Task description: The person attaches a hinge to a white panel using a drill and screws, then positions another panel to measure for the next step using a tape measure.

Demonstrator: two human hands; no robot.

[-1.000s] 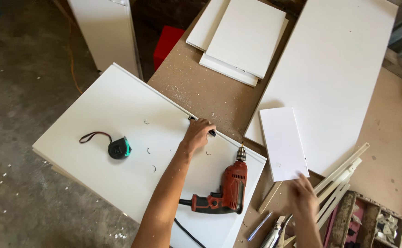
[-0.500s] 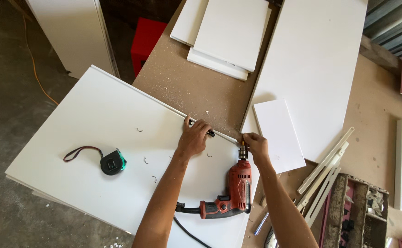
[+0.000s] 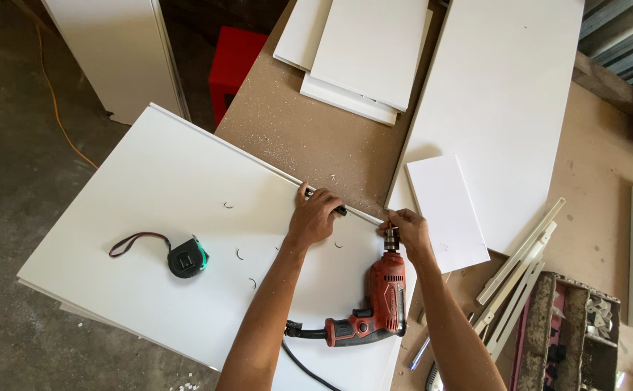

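White laminate covers the big board (image 3: 142, 239) that fills the left half of the view, lying flat with its far edge against a chipboard workbench (image 3: 309, 137) dusted with sawdust. On the board's left part sits a black and green tape measure (image 3: 187, 258) with its dark strap looped out beside it, well apart from both hands. Further right, the left hand (image 3: 315, 217) presses down on the board's far edge, fingers curled over a small dark object (image 3: 339, 211) too hidden to identify. Just right of it, the right hand (image 3: 405, 227) is closed around the chuck of a red corded drill (image 3: 378, 308), which lies flat on the board with its handle pointing left and its cord trailing toward the person. Beyond the drill, a small white panel (image 3: 443, 213) rests on a much larger white sheet (image 3: 497, 108). Pale wooden strips (image 3: 519, 271) lie slanted near the right, beside a compartmented tray of small parts (image 3: 570, 329).
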